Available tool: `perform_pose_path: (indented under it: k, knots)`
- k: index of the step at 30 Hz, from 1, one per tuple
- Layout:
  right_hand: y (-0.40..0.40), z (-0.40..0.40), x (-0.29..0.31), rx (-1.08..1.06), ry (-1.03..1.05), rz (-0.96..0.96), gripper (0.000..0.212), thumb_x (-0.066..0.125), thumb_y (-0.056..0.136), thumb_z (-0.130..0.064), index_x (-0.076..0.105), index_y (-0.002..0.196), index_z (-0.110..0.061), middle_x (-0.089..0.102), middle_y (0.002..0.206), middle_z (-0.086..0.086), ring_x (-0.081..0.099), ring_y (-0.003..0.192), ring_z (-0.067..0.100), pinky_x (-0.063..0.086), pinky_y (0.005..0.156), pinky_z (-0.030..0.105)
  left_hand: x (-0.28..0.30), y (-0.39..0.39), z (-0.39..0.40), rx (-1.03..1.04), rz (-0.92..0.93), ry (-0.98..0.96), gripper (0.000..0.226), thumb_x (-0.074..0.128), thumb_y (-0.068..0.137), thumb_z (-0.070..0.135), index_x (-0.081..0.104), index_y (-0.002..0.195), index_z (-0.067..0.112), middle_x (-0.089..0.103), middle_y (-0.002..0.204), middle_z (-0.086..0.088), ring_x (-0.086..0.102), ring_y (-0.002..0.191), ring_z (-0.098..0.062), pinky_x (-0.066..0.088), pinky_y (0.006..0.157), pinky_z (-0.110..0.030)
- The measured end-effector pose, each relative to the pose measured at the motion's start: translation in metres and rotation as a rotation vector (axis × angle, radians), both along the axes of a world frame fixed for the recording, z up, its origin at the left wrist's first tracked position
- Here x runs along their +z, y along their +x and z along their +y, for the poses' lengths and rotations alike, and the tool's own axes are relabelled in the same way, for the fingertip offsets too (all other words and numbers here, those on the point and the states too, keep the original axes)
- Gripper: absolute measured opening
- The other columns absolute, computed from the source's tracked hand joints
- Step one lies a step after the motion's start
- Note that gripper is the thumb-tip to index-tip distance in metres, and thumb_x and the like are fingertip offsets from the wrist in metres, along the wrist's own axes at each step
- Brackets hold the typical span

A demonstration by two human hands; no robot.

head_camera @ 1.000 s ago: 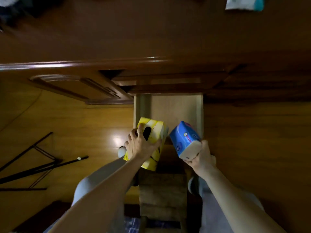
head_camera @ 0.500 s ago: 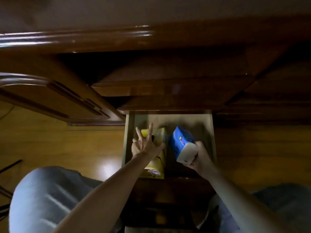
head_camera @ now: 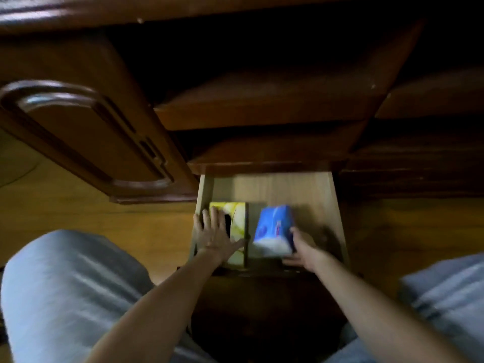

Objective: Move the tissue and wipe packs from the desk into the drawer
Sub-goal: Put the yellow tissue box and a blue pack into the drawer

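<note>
The bottom drawer (head_camera: pixel 293 189) stands pulled out, its pale wooden floor showing. A yellow tissue box (head_camera: pixel 237 218) lies in its left half, and my left hand (head_camera: pixel 213 235) rests flat on top with fingers spread. To its right sits a blue tissue pack (head_camera: pixel 273 227) with a white end facing me, low in the drawer. My right hand (head_camera: pixel 301 248) holds the pack from its right near corner; the fingers are blurred and partly hidden behind it.
An open cabinet door (head_camera: pixel 86 132) hangs to the left of the drawer. Two closed dark drawer fronts (head_camera: pixel 267 111) jut out above it under the desk edge (head_camera: pixel 78 14). My grey-clad knees (head_camera: pixel 65 292) flank the drawer over the wooden floor (head_camera: pixel 117 221).
The yellow box has gone from my left hand's grip to lying in the drawer under my flat palm. My right hand has lowered the blue pack into the drawer.
</note>
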State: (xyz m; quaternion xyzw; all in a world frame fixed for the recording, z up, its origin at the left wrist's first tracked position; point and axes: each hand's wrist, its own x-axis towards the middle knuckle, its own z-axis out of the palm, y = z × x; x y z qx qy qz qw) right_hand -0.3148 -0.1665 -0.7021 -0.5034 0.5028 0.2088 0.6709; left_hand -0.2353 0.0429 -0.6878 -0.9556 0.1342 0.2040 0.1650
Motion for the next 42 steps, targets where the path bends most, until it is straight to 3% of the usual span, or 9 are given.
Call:
perform_pose_path:
  k: [4, 11, 15, 17, 19, 24, 33, 36, 42]
  knots:
    - [0.006, -0.008, -0.008, 0.173, -0.319, -0.041, 0.051, 0.054, 0.103, -0.039, 0.048, 0.145, -0.011, 0.052, 0.146, 0.015, 0.054, 0.127, 0.037, 0.052, 0.097, 0.051, -0.002, -0.004, 0.012, 0.034, 0.081, -0.098, 0.113, 0.027, 0.076, 0.091, -0.013, 0.158, 0.024, -0.015, 0.166, -0.012, -0.006, 0.154, -0.035, -0.001, 0.117, -0.065]
    - [0.010, 0.006, -0.026, 0.677, -0.493, -0.104, 0.108, 0.082, 0.082, -0.034, 0.009, 0.162, -0.028, 0.039, 0.153, 0.012, 0.049, 0.129, 0.030, 0.044, 0.101, 0.038, -0.025, -0.005, 0.036, -0.010, 0.138, -0.142, 0.107, 0.008, 0.073, 0.094, 0.059, 0.136, 0.025, -0.028, 0.163, -0.007, -0.013, 0.153, -0.030, -0.008, 0.111, -0.069]
    - [0.007, 0.002, -0.030, 0.859, -0.755, -0.044, 0.107, 0.091, 0.064, -0.045, 0.028, 0.147, -0.023, 0.050, 0.133, 0.009, 0.055, 0.114, 0.029, 0.047, 0.094, 0.039, -0.029, -0.013, 0.040, -0.107, -0.030, -0.129, 0.107, -0.005, 0.078, 0.088, 0.030, 0.156, 0.024, -0.012, 0.166, -0.016, -0.002, 0.154, -0.034, -0.011, 0.111, -0.068]
    - [0.009, -0.005, -0.027, 0.896, -0.787, 0.021, 0.103, 0.092, 0.059, -0.052, 0.033, 0.135, -0.015, 0.054, 0.125, 0.008, 0.058, 0.108, 0.026, 0.049, 0.091, 0.039, -0.023, -0.015, 0.039, -0.138, -0.062, -0.119, 0.102, -0.008, 0.083, 0.081, 0.064, 0.131, 0.029, -0.001, 0.167, -0.016, 0.000, 0.154, -0.034, -0.015, 0.110, -0.070]
    - [0.008, -0.012, -0.026, 0.908, -0.788, 0.126, 0.102, 0.085, 0.068, -0.061, 0.035, 0.138, -0.006, 0.054, 0.130, 0.011, 0.058, 0.114, 0.027, 0.048, 0.094, 0.036, -0.018, -0.018, 0.041, -0.148, -0.066, -0.123, 0.101, -0.010, 0.086, 0.076, 0.075, 0.111, 0.028, 0.004, 0.167, -0.015, 0.001, 0.154, -0.033, -0.020, 0.109, -0.071]
    - [0.011, 0.000, -0.038, 0.731, -0.791, 0.240, 0.093, 0.031, 0.100, -0.069, 0.038, 0.149, 0.009, 0.039, 0.155, 0.028, 0.038, 0.143, 0.035, 0.026, 0.115, 0.034, -0.017, -0.022, 0.053, -0.081, -0.096, -0.346, 0.078, 0.000, 0.096, 0.066, 0.062, 0.129, 0.032, 0.017, 0.166, -0.011, 0.008, 0.154, -0.027, -0.015, 0.114, -0.067]
    - [0.089, 0.010, -0.010, 0.042, -0.761, -0.025, 0.121, 0.063, 0.083, -0.072, -0.003, 0.159, -0.006, 0.042, 0.152, 0.020, 0.054, 0.128, 0.042, 0.047, 0.104, 0.052, -0.005, -0.009, 0.061, -0.064, -0.209, -0.587, 0.067, 0.025, 0.098, 0.064, 0.043, 0.148, 0.023, 0.019, 0.166, -0.003, 0.008, 0.154, -0.019, 0.003, 0.122, -0.060]
    - [0.144, 0.042, -0.084, 0.266, -0.656, 0.019, 0.116, 0.068, 0.078, -0.072, 0.003, 0.162, -0.024, 0.042, 0.155, 0.018, 0.051, 0.131, 0.042, 0.040, 0.107, 0.047, -0.051, -0.004, 0.071, 0.079, -0.093, -0.524, 0.060, 0.034, 0.096, 0.058, 0.053, 0.139, 0.022, 0.028, 0.163, -0.002, 0.018, 0.152, -0.019, 0.008, 0.123, -0.055]
    - [0.178, 0.072, -0.074, 0.572, -0.498, -0.209, 0.107, 0.070, 0.081, -0.066, 0.005, 0.161, -0.038, 0.021, 0.168, 0.006, 0.028, 0.149, 0.039, 0.023, 0.119, 0.058, -0.043, -0.016, 0.054, 0.039, -0.141, -0.596, 0.048, 0.042, 0.092, 0.051, 0.065, 0.122, 0.022, 0.032, 0.162, -0.001, 0.024, 0.151, -0.018, 0.021, 0.119, -0.048]
